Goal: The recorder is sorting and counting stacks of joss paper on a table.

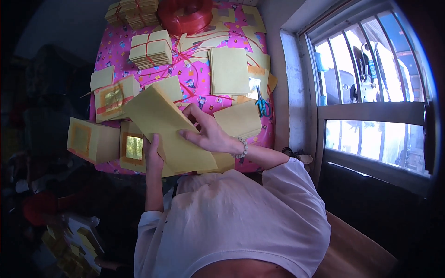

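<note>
A thick stack of yellow paper sheets (162, 125) lies tilted in front of me, over the table's near edge. My left hand (154, 155) grips its lower left side, thumb on top and the other fingers mostly hidden beneath. At the right edge, my right hand (208, 132) is closed on the sheets, its thumb on the top face and its fingers curled at the edge. Beyond that hand is a flat pile of yellow paper (241, 119). Left of my left hand stand yellow bundles with shiny gold squares, one bundle (132, 146) close by it.
Blue-handled scissors (263, 107) lie at the pink patterned table's right side. A string-tied paper bundle (150, 50), a pale paper stack (229, 71) and a red plastic ribbon coil (185, 17) sit farther back. Loose red strands cross the tabletop (190, 74). A barred window (371, 83) stands right.
</note>
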A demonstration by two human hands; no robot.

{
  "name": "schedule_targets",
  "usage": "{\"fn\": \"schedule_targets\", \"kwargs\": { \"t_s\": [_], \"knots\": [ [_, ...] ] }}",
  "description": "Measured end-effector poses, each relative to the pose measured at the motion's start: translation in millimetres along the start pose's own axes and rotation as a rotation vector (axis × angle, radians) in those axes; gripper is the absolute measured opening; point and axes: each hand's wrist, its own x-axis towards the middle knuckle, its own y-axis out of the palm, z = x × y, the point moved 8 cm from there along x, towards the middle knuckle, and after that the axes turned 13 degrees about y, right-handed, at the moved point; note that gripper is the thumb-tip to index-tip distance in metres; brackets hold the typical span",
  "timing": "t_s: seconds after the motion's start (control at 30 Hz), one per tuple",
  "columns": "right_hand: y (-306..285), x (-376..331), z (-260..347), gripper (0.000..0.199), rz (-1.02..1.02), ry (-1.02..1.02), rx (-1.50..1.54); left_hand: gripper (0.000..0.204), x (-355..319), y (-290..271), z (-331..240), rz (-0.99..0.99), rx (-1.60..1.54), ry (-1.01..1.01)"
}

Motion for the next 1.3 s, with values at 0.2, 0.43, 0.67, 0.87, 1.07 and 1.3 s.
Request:
{"fn": "schedule_targets", "kwargs": {
  "t_s": [0.2, 0.43, 0.67, 0.87, 1.07, 1.3],
  "knots": [
    [-21, 15, -36, 0.031, 0.234, 0.051, 0.110, 0.046, -24, -5, 13, -0.112, -0.044, -0.096],
    [-255, 45, -192, 0.037, -0.613, 0.296, -0.663, 0.046, -45, -33, 31, -0.217, -0.355, -0.279],
    [-242, 33, -221, 0.062, -0.216, 0.119, -1.164, 0.047, -56, -44, 23, -0.297, -0.364, -0.255],
    [-241, 36, -230, 0.065, -0.123, 0.150, -1.204, 0.047, -57, -51, 27, -0.321, -0.357, -0.248],
    [-247, 43, -235, 0.057, -0.086, 0.153, -1.170, 0.047, -58, -39, 21, -0.346, -0.381, -0.278],
    [-256, 35, -246, 0.055, -0.047, 0.184, -1.081, 0.047, -43, 0, 15, -0.214, -0.978, -0.337]
  ]
}}
